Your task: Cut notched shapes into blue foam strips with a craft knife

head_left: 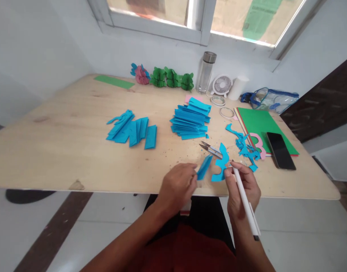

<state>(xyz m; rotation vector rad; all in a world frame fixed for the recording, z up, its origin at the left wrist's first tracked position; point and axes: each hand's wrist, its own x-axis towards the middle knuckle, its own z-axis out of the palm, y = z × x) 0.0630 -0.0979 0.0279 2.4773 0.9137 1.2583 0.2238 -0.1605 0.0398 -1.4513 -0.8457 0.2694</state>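
Note:
My left hand (178,184), its fingers curled closed, is at the lower left edge of a folded blue paper strip (204,167) near the table's front edge. A white pen (245,200) is held in my right hand (245,185), its dark end slanting down toward me. The fingertips of that hand also touch a blue paper cut-out with a scalloped edge (223,151). Thread snips (211,149) with pointed blades lie just behind, partly under the cut-out. Blue paper scraps (243,145) are heaped to the right.
A stack of folded blue strips (189,121) sits mid-table, with more folded blue pieces (132,130) to its left. At right, a phone (280,150) rests on green paper (260,124). A glass bottle (206,73), small fan (222,84) and green paper ornaments (172,78) line the wall.

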